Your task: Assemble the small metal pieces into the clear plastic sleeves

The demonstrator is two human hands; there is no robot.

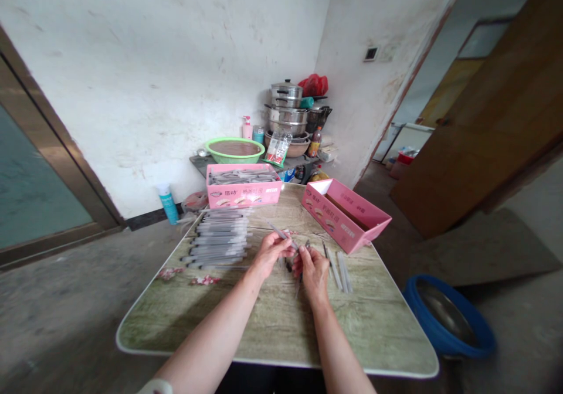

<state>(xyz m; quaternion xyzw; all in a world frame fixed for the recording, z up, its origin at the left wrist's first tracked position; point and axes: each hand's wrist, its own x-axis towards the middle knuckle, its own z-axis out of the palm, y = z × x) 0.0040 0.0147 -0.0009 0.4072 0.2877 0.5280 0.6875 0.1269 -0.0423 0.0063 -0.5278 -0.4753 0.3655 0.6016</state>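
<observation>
Over the middle of the table, my left hand [271,254] is closed on a slim translucent pen [278,230], its far end pointing up and left. My right hand [313,268] pinches the near end of the same pen, thumb and fingers together. Small dark pieces [289,264], perhaps pen caps, show between the hands, partly hidden by the fingers. Left of them lies a stack of dark-ended translucent pens [222,238] in a row. Several loose clear tubes [343,272] and a thin dark stick [325,250] lie just right of my right hand.
A pink box [244,197] full of pens stands at the table's back left. Another pink box [338,221] sits angled at the right edge. Behind the wood-patterned table [264,335], a shelf carries a green basin [235,158] and steel pots [287,115]. A blue tub [448,315] is at right.
</observation>
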